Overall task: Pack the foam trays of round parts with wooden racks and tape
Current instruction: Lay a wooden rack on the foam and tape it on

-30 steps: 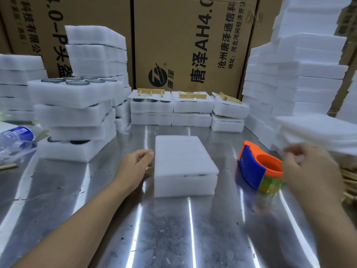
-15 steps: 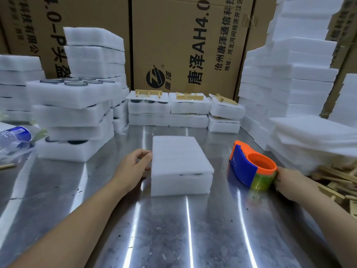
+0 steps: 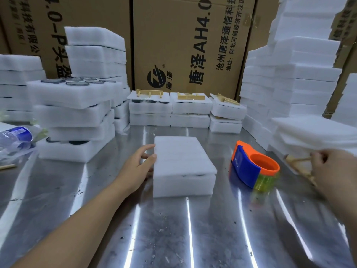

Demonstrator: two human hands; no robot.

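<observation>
**Head view.** At the centre of the steel desk (image 3: 173, 235) I see a covered foam tray (image 3: 183, 161). It is two white layers stacked flush, with dark slivers showing at the seam on the near face.

My left hand (image 3: 138, 168) lies at the tray's 9 o'clock. The grip is slack and open, index fingertip and thumb tip touching the tray's left edge, with nothing enclosed.

At the tray's 3 o'clock, apart from it, stands the tape dispenser (image 3: 249, 163). It is orange and blue, with a yellowish roll at its near end.

Farther toward 3 o'clock, at the frame edge, my right hand (image 3: 335, 171) is motion-blurred. Its grip is curled round one end of a wooden rack (image 3: 298, 161), just beside the foot of a pile of thin foam sheets (image 3: 316, 130).

- **10 o'clock:** a stack of foam trays (image 3: 75, 117) carries round parts (image 3: 77, 83), dark-rimmed discs seated in the top layer.
- **12 o'clock:** a row of foam packs (image 3: 190, 113), two high, runs along the back. The upper ones bear pale rear racks (image 3: 149, 92).
- **2 o'clock:** a tall foam pile (image 3: 301, 74) rises.
- **9 o'clock:** a clear water bottle (image 3: 15, 135) with a blue label lies at the frame edge.
- **Rear:** printed cardboard cartons (image 3: 183, 39) close the view.
</observation>
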